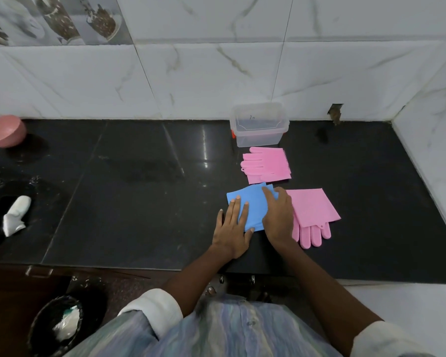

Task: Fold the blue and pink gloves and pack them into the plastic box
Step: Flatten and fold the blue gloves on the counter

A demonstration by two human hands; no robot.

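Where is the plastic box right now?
In the head view the plastic box stands open at the back of the black counter, against the tiled wall, right of centre, just behind the far pink glove.

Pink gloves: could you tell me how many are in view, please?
2: one pink glove lies just before the plastic box; the other lies beside the right hand, partly under it.
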